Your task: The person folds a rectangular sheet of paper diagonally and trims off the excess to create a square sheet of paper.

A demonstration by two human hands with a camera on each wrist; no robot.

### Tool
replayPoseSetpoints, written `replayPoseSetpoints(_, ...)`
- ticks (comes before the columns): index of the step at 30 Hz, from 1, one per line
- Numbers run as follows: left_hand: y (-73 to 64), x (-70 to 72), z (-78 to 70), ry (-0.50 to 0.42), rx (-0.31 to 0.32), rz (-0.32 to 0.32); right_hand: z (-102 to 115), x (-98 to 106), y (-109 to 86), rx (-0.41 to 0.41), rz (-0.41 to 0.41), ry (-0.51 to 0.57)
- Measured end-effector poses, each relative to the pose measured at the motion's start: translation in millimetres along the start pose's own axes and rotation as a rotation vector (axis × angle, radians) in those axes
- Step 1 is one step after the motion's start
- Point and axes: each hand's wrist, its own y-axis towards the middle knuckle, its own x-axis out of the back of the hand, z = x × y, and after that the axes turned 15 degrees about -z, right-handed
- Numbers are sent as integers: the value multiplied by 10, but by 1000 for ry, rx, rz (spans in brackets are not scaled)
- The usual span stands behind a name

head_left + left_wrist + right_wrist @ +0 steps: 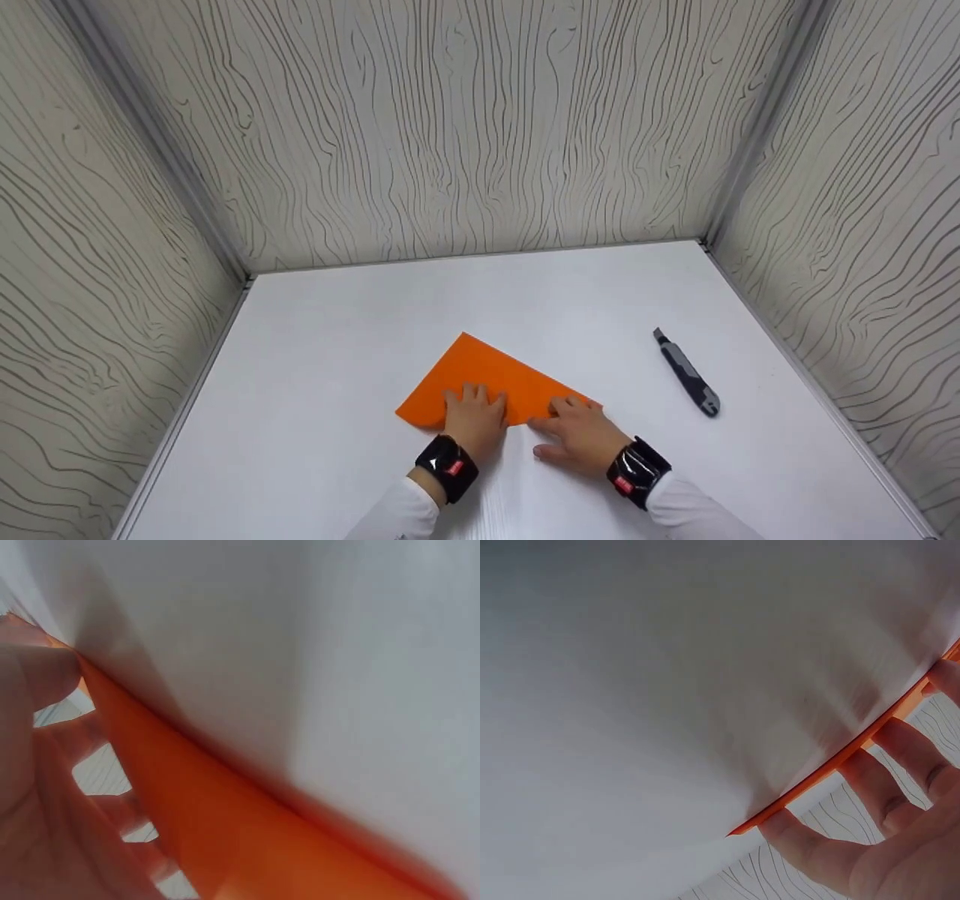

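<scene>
An orange sheet of paper (491,364), seemingly folded, lies on the white table before me. My left hand (476,424) rests on its near part with fingers spread. In the left wrist view, the left thumb (49,676) touches the paper's edge, and the near portion of the sheet (217,832) bulges up off the table. My right hand (581,439) lies at the paper's right end. Seen from the right wrist, several fingertips (784,825) press on the narrow orange strip (817,778), which looks nearly flat. The paper under both palms is hidden.
A black and grey utility knife (686,373) lies on the table to the right of the paper. Wood-grain panels (480,127) enclose the white table (337,322) at the back and on both sides.
</scene>
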Motion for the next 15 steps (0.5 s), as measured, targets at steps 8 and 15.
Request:
replayPoseSetpoints(8,-32,65,-88,158,-197,-75,19,6,5,-8,10,20)
replayPoseSetpoints(15,-74,117,-99,121,-193,-77,27,13,2,-5,-12,23)
